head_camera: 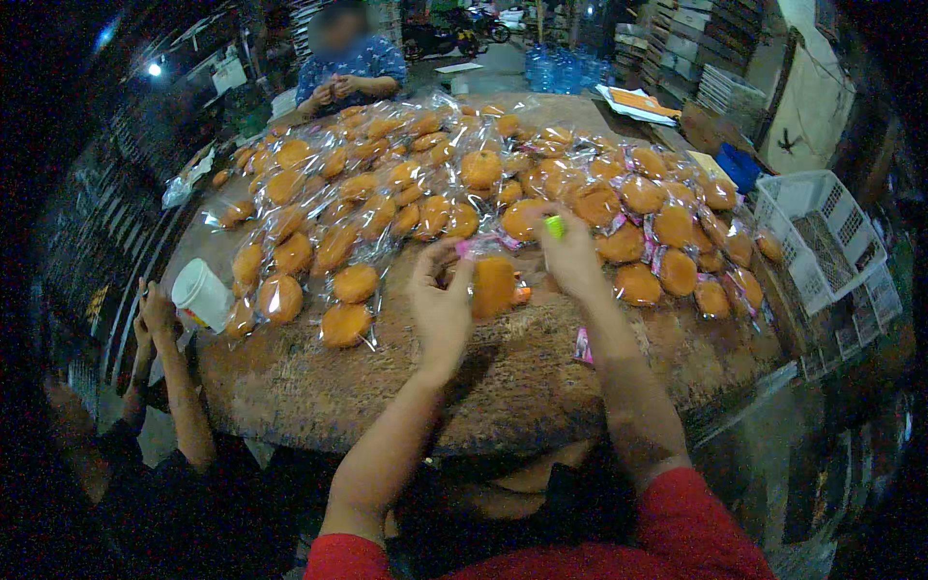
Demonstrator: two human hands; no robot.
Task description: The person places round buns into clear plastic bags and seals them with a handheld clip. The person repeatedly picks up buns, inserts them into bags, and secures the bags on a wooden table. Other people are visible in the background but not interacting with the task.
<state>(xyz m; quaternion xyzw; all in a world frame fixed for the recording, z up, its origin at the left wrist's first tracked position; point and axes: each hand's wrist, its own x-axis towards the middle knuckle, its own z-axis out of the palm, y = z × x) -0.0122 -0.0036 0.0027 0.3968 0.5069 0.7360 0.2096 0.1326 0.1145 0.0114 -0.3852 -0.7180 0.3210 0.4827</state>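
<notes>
My left hand (441,301) pinches the gathered neck of a clear plastic bag, with a pink piece at its fingertips. In that bag a round orange-brown bun (494,288) hangs just above the wooden table (406,395), blurred. To its right is my right hand (569,250), raised near the front of the heap of bagged buns (478,170). A bright green band or cover (554,226) shows at its fingers. Blur hides whether those fingers hold anything. On the table by my right forearm lies a small pink packet or label (583,346).
A white plastic tub (201,293) stands at the left edge, beside another person's hands (158,312). Across the table sits a person in a blue patterned top (351,69). At right is a white plastic crate (819,239). Papers (638,104) lie at the back right.
</notes>
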